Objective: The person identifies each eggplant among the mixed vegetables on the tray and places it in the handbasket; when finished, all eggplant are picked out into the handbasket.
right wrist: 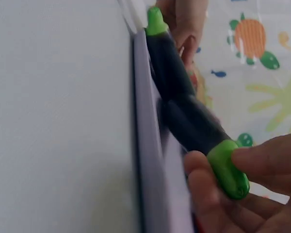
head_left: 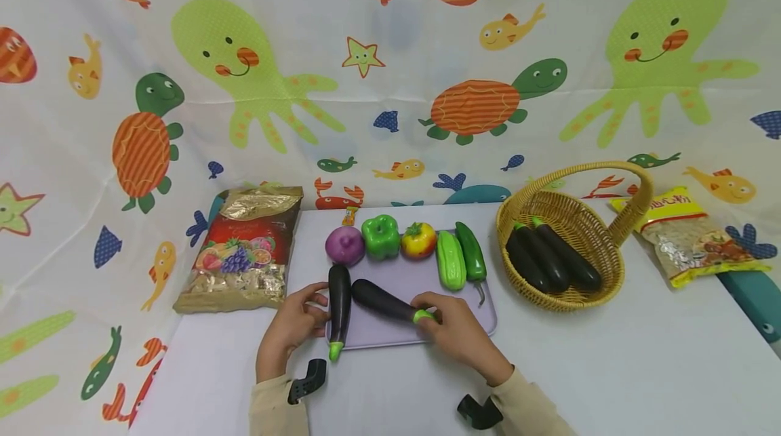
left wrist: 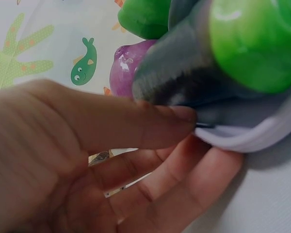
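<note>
My right hand [head_left: 454, 329] pinches the green stem end of an eggplant [head_left: 381, 300] between thumb and fingers; the eggplant slants over the lilac tray [head_left: 390, 341]. At the tray's left edge my left hand [head_left: 297, 322] grips the rim, thumb over it and fingertips underneath, as the left wrist view shows. Right beside that thumb, another eggplant [head_left: 339, 300] lies lengthwise along the tray's left side, its green end [left wrist: 254, 43] jutting past the front edge. Behind them on the tray sit a purple onion [head_left: 345, 246], a green bell pepper [head_left: 381, 238] and a yellow-red pepper [head_left: 418, 241].
On the tray's right lie a light green cucumber-like vegetable [head_left: 451, 261] and a green chili pepper [head_left: 470, 251]. A wicker basket [head_left: 509, 266] with several eggplants stands right of it. A fruit-printed bag [head_left: 244, 253] lies left, a yellow-edged bag [head_left: 689, 239] far right. A patterned cloth hangs behind.
</note>
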`<act>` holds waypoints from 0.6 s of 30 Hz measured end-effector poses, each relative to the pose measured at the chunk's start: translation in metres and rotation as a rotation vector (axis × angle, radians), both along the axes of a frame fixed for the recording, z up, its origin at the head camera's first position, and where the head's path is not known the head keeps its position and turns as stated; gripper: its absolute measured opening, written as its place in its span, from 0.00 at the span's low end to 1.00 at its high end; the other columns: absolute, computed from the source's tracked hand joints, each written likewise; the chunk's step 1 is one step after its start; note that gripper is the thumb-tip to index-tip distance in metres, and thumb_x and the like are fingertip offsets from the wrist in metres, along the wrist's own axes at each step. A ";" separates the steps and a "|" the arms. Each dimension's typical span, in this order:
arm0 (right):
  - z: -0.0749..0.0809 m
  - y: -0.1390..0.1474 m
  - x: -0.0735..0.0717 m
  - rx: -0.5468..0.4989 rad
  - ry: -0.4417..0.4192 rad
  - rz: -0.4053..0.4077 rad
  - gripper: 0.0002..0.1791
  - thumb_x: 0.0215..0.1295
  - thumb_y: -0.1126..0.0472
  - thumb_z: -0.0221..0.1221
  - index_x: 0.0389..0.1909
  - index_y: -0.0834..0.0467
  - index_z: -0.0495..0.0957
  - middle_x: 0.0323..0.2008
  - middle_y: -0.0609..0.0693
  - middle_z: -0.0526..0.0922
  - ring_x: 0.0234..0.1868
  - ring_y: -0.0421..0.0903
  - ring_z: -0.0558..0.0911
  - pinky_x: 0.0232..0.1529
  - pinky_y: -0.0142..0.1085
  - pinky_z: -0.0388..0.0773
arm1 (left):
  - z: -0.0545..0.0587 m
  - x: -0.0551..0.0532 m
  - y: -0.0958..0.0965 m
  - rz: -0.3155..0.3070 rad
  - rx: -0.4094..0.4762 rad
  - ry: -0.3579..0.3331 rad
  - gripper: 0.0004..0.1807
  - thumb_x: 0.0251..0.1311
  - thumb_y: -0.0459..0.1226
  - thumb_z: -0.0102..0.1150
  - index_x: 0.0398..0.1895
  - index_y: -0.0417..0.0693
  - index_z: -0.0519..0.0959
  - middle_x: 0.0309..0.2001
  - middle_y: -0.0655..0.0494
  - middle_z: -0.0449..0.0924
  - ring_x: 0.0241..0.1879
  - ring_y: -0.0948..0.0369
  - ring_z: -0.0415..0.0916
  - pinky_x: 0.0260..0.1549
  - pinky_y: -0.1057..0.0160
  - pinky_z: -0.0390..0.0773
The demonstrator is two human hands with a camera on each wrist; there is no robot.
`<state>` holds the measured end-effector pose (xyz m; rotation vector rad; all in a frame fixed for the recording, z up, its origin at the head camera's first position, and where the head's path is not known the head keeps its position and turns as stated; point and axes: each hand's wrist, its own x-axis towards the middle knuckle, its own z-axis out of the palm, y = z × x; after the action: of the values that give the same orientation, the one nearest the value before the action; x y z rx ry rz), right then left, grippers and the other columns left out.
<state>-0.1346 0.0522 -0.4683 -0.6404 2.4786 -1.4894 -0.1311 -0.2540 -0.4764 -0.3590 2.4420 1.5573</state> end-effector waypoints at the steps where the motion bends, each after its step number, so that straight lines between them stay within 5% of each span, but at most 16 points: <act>1: -0.002 0.001 -0.001 -0.020 -0.026 -0.008 0.14 0.63 0.75 0.60 0.48 0.61 0.83 0.45 0.56 0.86 0.28 0.38 0.79 0.31 0.29 0.75 | 0.000 0.000 0.000 0.000 0.000 -0.001 0.35 0.53 0.15 0.52 0.68 0.37 0.73 0.47 0.42 0.76 0.35 0.56 0.79 0.28 0.57 0.86; 5: -0.007 0.002 -0.004 -0.052 -0.066 -0.074 0.13 0.64 0.74 0.61 0.46 0.59 0.84 0.45 0.53 0.87 0.35 0.40 0.80 0.36 0.30 0.76 | 0.000 0.000 -0.001 -0.004 0.000 -0.005 0.35 0.53 0.15 0.52 0.68 0.37 0.72 0.47 0.42 0.76 0.36 0.56 0.78 0.28 0.56 0.86; 18: -0.009 0.001 -0.006 -0.218 -0.241 -0.173 0.11 0.65 0.72 0.63 0.48 0.67 0.81 0.43 0.60 0.85 0.31 0.51 0.87 0.31 0.35 0.85 | 0.001 0.000 -0.001 -0.009 0.003 -0.004 0.34 0.54 0.15 0.52 0.68 0.37 0.72 0.47 0.42 0.76 0.36 0.56 0.78 0.28 0.57 0.87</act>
<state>-0.1409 0.0534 -0.4775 -0.2626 2.2562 -1.7993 -0.1316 -0.2545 -0.4751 -0.3492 2.4342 1.5550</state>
